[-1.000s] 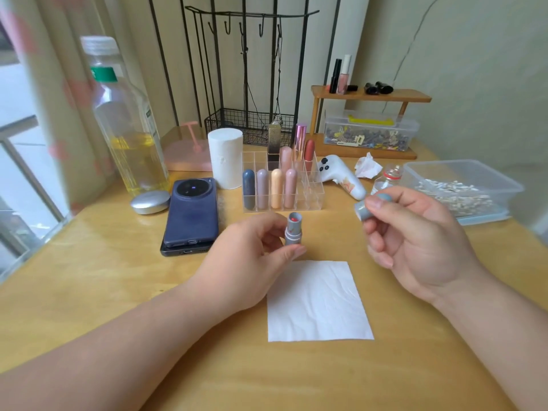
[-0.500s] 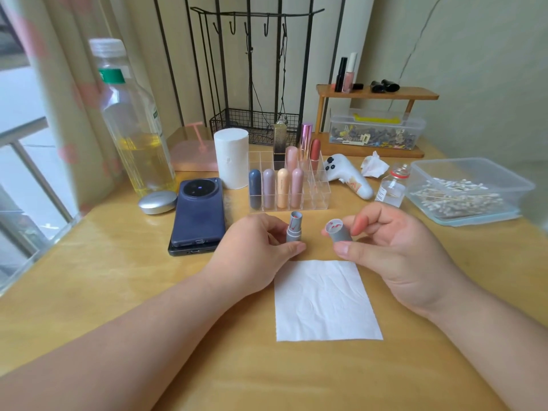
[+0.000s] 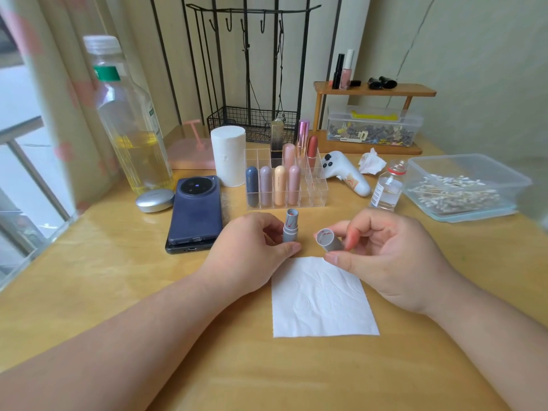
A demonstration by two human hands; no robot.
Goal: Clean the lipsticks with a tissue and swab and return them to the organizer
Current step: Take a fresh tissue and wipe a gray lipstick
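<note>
Lipstick (image 3: 290, 229) stands upright, gripped by the left hand (image 3: 252, 253), and the right hand (image 3: 391, 256) pinches its cap (image 3: 329, 241) just to the right, lying sideways, its open end, maybe smeared red, facing the lipstick, both just beyond the tissue (image 3: 320, 298).

A home dressing corner: a wooden table (image 3: 103, 277) beside a curtained window (image 3: 17, 99). Along its far edge stand a clear organizer (image 3: 318, 191) of lipsticks (image 3: 279, 188), a black jewellery stand (image 3: 237, 123) and a small shelf (image 3: 385, 89) of cosmetics (image 3: 345, 72).
</note>
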